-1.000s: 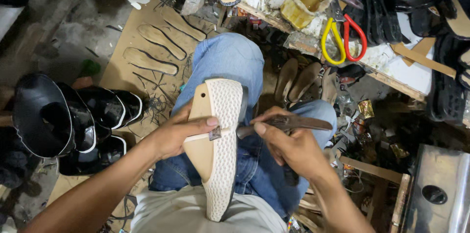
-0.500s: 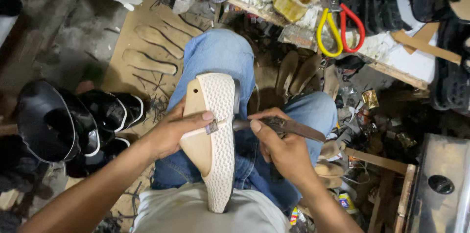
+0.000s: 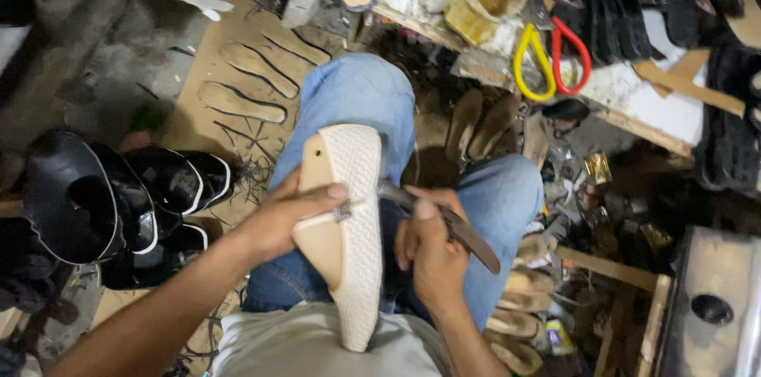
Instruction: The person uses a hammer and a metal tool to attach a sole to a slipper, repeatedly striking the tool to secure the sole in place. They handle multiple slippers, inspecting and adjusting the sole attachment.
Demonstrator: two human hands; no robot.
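A cream woven shoe upper on a tan shoe last (image 3: 349, 226) lies sole-up along my lap, toe pointing away from me. My left hand (image 3: 285, 214) grips its left side, thumb pressed on the sole edge. My right hand (image 3: 432, 254) is shut on pincers with dark handles (image 3: 464, 234); the metal jaws meet the shoe's edge at mid-length beside my left thumb. My knees in blue jeans are under the shoe.
Black shoes (image 3: 127, 202) are stacked at the left. Cut insoles lie on cardboard (image 3: 246, 80) ahead on the floor. A cluttered workbench (image 3: 626, 84) carries scissors with yellow and red handles (image 3: 547, 56) and a glue tin. Tan soles are piled at my right knee.
The pincers' handles have swung down to the right. The shoe and both hands sit a little lower in view.
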